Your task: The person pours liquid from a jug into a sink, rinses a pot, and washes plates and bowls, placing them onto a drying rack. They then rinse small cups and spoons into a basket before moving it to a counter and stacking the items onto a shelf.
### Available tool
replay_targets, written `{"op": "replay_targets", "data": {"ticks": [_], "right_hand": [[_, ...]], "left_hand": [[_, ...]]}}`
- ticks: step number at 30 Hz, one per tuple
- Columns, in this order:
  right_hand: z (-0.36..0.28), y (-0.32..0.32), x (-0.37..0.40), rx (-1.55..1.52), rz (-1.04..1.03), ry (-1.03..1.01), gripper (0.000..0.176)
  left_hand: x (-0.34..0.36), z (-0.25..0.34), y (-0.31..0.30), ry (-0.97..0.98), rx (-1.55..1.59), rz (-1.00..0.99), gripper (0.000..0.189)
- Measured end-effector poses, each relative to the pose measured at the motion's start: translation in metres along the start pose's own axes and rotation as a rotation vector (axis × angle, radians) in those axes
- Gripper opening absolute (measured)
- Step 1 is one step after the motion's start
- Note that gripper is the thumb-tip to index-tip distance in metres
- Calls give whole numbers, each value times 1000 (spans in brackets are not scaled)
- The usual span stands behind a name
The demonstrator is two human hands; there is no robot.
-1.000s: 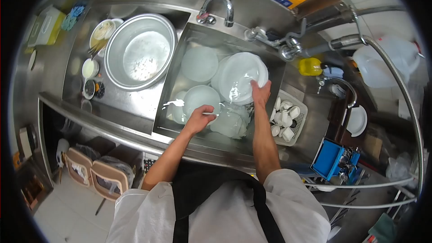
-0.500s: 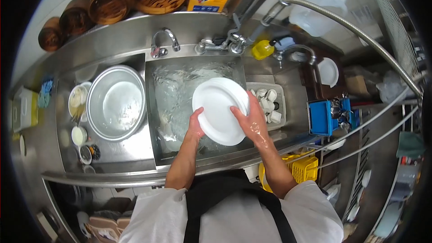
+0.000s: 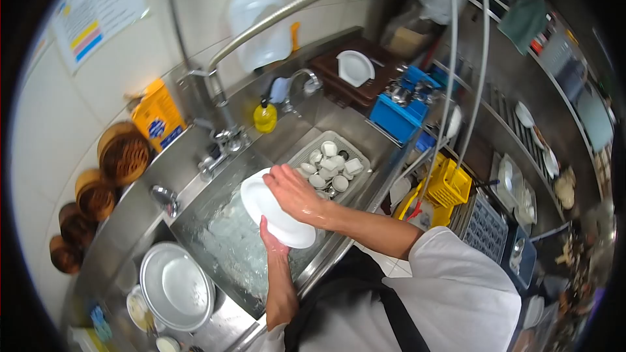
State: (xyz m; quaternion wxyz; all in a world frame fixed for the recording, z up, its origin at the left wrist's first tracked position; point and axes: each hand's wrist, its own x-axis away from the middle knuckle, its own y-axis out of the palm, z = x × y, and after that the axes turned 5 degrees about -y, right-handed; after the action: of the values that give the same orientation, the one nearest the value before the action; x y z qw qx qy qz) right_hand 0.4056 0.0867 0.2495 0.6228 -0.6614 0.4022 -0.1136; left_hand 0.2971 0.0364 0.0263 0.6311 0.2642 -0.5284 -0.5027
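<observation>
Over the water-filled sink (image 3: 225, 248), a white oval plate (image 3: 257, 202) is held tilted between my two hands. My left hand (image 3: 275, 241) grips its lower edge from the near side, with the thumb up against it. My right hand (image 3: 297, 197) lies across the plate's upper right part, its fingers on the surface. Whether more than one plate is in the hold, I cannot tell. Just beyond my right hand, a grey basket (image 3: 365, 173) holds several small white dishes (image 3: 329, 164).
A large metal pot (image 3: 176, 287) stands left of the sink. Behind are a faucet (image 3: 228, 137), a yellow soap bottle (image 3: 265, 117) and bamboo steamers (image 3: 124, 153). A blue bin (image 3: 398, 117) with utensils and yellow baskets (image 3: 450, 182) are at the right.
The view has turned to the right. My right hand has shifted from the plate's right edge onto its surface, and the plate is now more tilted.
</observation>
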Motion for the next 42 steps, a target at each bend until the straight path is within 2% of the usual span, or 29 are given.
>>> {"op": "replay_targets", "data": {"ticks": [1,2,3,4,5,6,9,11,14,16,18,20,21,23,24,25,27,29,31,32,33,34,35,37,42], "right_hand": [[5,-4,4,-49,-9,3,39],[10,-7,9,-92,-30,26,31],[11,-14,18,-83,-11,49,31],[5,-25,24,-199,-101,169,32],[2,-36,27,-323,-192,280,34],[0,-51,29,-371,-395,393,36],[30,-47,43,-548,-291,425,37],[48,-39,52,-505,-216,448,35],[82,-44,59,-357,9,353,34],[115,-78,56,-393,44,380,34],[163,-113,58,-431,157,428,35],[226,-154,65,-404,259,470,38],[260,-179,66,-373,282,499,39],[323,-242,68,-375,357,603,36],[374,-248,68,-422,517,564,38],[418,-268,63,-301,563,577,37],[511,-289,41,27,751,313,34],[617,-294,14,230,697,273,32],[701,-297,-16,272,556,314,32],[739,-292,-31,261,554,294,32],[773,-287,-47,311,441,341,32],[797,-277,-58,358,323,389,32],[813,-268,-66,345,320,372,32],[840,-252,-80,359,157,430,34],[885,-213,-97,270,82,514,33]], "left_hand": [[0,0,4,-25,-24,-22,69],[-1,0,8,-56,47,-96,71],[-1,-3,12,-86,120,-163,74],[-2,-6,17,-37,91,-243,83],[-5,-8,21,-47,74,-250,83],[-7,-7,25,-7,50,-233,86],[-17,-8,44,89,-27,-242,97],[-16,-7,70,100,7,-269,98],[-46,-15,87,121,63,-319,98],[-63,-23,106,141,21,-300,94],[-81,-33,121,157,-24,-277,91],[-104,-48,134,180,-111,-127,79],[-112,-58,146,192,-109,-123,79],[-119,-80,175,182,-89,-7,67],[-130,-94,182,197,-87,-1,67],[-138,-111,188,208,-64,18,66],[-143,-134,189,224,-58,64,65],[-147,-166,185,254,-1,82,68],[-146,-186,182,242,14,98,71],[-147,-194,183,224,18,99,74],[-149,-202,187,247,28,103,74],[-148,-209,192,236,37,128,75],[-146,-216,194,224,45,153,76],[-153,-229,191,288,27,199,76],[-158,-243,183,340,38,309,64]]}}
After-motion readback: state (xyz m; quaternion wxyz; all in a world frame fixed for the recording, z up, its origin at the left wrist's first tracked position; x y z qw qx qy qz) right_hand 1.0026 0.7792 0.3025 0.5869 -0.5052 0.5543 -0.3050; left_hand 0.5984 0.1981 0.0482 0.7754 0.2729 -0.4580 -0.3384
